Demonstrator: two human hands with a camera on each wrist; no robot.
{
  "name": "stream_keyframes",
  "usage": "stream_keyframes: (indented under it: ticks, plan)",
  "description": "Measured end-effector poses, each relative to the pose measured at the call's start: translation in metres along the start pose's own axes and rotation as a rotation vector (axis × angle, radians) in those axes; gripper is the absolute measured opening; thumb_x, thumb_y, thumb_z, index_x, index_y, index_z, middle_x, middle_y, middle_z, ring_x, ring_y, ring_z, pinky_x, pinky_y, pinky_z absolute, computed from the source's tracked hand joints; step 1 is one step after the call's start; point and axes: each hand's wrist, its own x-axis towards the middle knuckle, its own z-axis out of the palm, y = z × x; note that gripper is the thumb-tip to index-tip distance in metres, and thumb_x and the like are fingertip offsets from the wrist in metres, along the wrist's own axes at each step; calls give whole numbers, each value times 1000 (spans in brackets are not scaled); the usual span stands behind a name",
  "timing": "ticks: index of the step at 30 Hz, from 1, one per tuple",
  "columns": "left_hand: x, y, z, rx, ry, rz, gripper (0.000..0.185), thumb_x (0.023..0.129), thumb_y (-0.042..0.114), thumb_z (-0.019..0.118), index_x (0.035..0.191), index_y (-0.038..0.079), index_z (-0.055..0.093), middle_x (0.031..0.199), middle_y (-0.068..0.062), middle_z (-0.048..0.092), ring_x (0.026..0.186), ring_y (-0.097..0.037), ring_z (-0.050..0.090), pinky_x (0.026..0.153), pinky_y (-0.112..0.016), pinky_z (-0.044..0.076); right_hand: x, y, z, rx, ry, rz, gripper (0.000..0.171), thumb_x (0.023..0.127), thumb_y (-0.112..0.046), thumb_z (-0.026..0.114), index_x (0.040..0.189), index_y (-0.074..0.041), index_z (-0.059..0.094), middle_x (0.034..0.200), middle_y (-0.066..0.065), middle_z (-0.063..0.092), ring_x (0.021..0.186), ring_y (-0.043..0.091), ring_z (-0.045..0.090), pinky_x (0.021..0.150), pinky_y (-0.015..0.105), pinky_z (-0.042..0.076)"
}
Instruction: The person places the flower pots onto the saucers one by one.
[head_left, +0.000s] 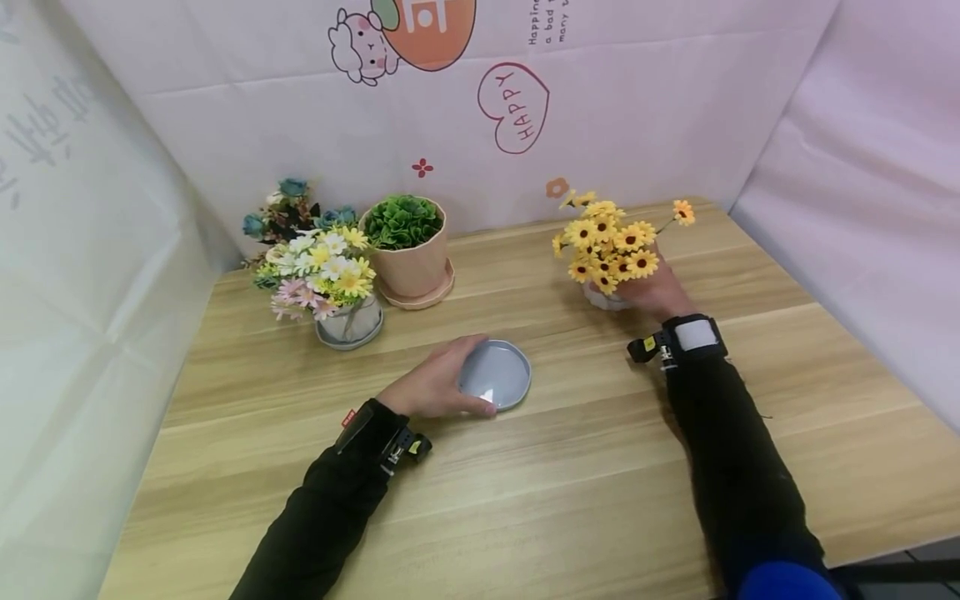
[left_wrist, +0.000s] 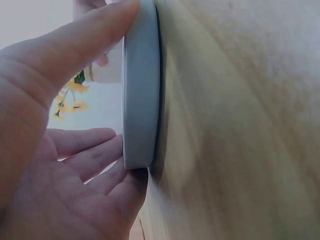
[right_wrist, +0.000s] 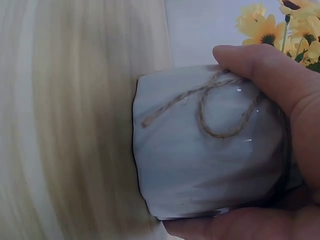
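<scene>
A round grey saucer lies flat on the wooden table near the middle. My left hand grips its left rim. In the left wrist view the thumb lies over the saucer's rim and the fingers curl against its other side. A small white pot tied with a twine bow holds yellow daisies at the back right. My right hand is wrapped round this pot, thumb above and fingers beneath, and the pot's base touches the wood.
At the back left stand a peach pot with a green plant on its own saucer, a grey pot of mixed pastel daisies and blue flowers behind them. Cloth walls enclose the table on three sides.
</scene>
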Motion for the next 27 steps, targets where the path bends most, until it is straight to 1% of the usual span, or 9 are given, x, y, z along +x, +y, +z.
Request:
stream_keyframes:
  ticks: [3,4,7,11,16,19,21,25,27]
  plan:
    - [0,-2,0,4,4,3,113,79,37,95,165,4,29,164,-17,44,147,-33,48,119,-50,46,0,-5,10,25,-26,-37,73,89,-12,86,152,-16,50,149,6,55,138,22,51,119,45,41]
    - [1,-2,1,4,3,5,113,79,37,95,165,4,29,164,-16,44,147,-33,48,119,-50,46,0,-7,13,16,-35,-49,72,89,-12,85,151,-16,50,148,7,56,138,22,52,120,45,40]
    - [1,-2,0,3,3,5,113,79,37,95,165,5,29,164,-16,44,147,-32,48,119,-50,46,-6,-25,20,4,-69,-61,71,89,-9,84,151,-12,49,148,10,56,140,26,51,123,49,38]
    - [0,0,-1,-1,0,4,113,79,37,95,165,5,29,164,-16,44,147,-32,48,119,-50,46,-10,-35,28,-12,-106,-41,72,89,-9,84,151,-10,47,148,14,54,141,32,50,123,55,37]
    - [0,0,-1,-2,-3,8,113,80,37,94,165,4,28,163,-17,44,147,-33,48,119,-50,46,-6,-27,39,-36,-126,-36,75,89,-11,84,153,-13,45,150,13,53,142,32,49,123,56,38]
    - [0,-1,-2,-1,-1,8,113,80,37,94,165,4,28,163,-17,44,146,-33,49,118,-50,47,-8,-30,45,-58,-146,-26,76,90,-10,81,155,-14,42,152,14,51,144,35,47,124,57,36]
    - [0,0,-2,-2,-1,7,113,79,37,94,165,4,28,163,-17,44,146,-33,49,118,-49,47,-11,-33,49,-86,-163,-28,79,91,-8,78,158,-12,36,154,17,48,146,38,45,125,58,35]
    - [0,0,-2,-9,-3,10,114,79,36,94,166,4,27,163,-17,44,146,-33,49,118,-49,47,-16,-39,59,-150,-197,-66,80,95,-7,74,161,-10,29,156,21,47,147,41,45,125,59,36]
    - [0,-1,-2,-16,-2,16,113,80,36,94,166,4,27,162,-17,45,146,-33,49,118,-50,47,-19,-41,64,-146,-212,-79,80,96,-7,73,162,-9,27,156,22,46,147,41,46,124,58,37]
